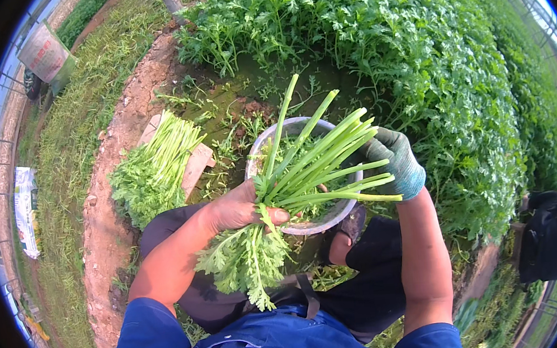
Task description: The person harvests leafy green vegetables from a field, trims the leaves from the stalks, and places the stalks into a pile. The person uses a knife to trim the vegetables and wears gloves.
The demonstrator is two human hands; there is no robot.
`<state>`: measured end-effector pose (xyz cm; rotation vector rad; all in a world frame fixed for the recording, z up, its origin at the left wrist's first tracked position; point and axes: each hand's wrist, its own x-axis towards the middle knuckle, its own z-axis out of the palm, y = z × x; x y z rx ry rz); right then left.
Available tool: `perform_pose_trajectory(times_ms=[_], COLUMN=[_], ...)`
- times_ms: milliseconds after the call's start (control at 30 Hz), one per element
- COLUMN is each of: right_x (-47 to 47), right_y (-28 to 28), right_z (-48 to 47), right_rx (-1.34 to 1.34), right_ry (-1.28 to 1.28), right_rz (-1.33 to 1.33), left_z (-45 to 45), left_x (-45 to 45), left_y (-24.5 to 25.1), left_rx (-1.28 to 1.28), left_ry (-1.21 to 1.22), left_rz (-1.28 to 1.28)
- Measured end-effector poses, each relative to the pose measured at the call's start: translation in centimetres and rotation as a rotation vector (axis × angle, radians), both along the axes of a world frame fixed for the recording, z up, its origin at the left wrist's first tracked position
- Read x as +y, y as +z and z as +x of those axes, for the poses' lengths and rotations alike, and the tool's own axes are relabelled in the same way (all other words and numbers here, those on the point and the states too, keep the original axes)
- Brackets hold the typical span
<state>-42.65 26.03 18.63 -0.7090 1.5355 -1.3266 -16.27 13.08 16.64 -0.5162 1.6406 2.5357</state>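
Note:
A bunch of leafy greens with long pale stems (308, 171) lies in my bare left hand (242, 209), the leaves hanging down below it and the stems fanning up and to the right. My right hand (396, 161), in a grey and teal work glove, is at the stem ends with its fingers curled; whether it grips a stem is hidden. Beneath the bunch stands a round grey tub (308, 228) with green trimmings inside. To the left, a heap of cut greens (158, 164) rests on a wooden board (198, 166), its stems pointing up and right.
Dense rows of the growing greens (396, 39) fill the top and right. A dirt ridge (107, 199) runs down the left beside a strip strewn with cut plants. At the edges are a large sack (47, 55), a white printed bag (26, 211) and a black bag-like object (552, 239).

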Motion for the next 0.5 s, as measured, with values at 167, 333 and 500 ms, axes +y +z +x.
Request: perform_pose_trajectory(times_ms=[167,333,500], right_x=[-0.3,-0.2,-1.0], right_y=[-2.2,-3.9,-2.4], right_z=[-3.0,-1.2,3.2], right_rx=[0.665,0.594,-0.338], right_ry=[0.025,0.523,0.272], right_rz=[0.416,0.391,-0.245], left_z=[-0.5,-1.4,-2.6], left_x=[-0.2,-0.4,1.1], left_y=[-0.1,0.1,-1.0], left_rx=[-0.063,-0.014,0.002], left_ry=[0.082,0.138,0.138], left_rz=[-0.098,-0.043,-0.007])
